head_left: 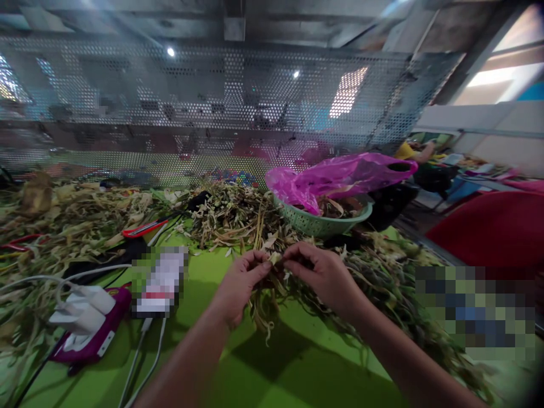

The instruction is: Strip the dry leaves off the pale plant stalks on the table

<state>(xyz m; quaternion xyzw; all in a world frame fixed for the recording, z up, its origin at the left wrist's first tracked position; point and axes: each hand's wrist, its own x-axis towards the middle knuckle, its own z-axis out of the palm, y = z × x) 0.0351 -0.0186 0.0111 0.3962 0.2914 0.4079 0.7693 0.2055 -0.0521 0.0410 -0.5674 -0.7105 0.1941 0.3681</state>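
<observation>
Both hands meet over the green table [204, 294], near the middle of the view. My left hand [246, 280] pinches a small pale piece of plant [275, 258] between thumb and forefinger. Close on its right, my right hand [321, 275] has its fingers pressed together at the same plant material; what exactly they grip is too small to tell. Dried curled strands [266, 311] hang below the fingertips. Behind the hands lies a heap of dry leaves and stalks [229, 215].
A green basket [314, 225] with a pink plastic bag [340, 175] stands behind the hands. Left are an orange cutter [145, 228], a blurred phone [161, 280], cables and a purple power strip [91, 326]. Plant heaps flank both sides; a red chair [497, 232] stands right.
</observation>
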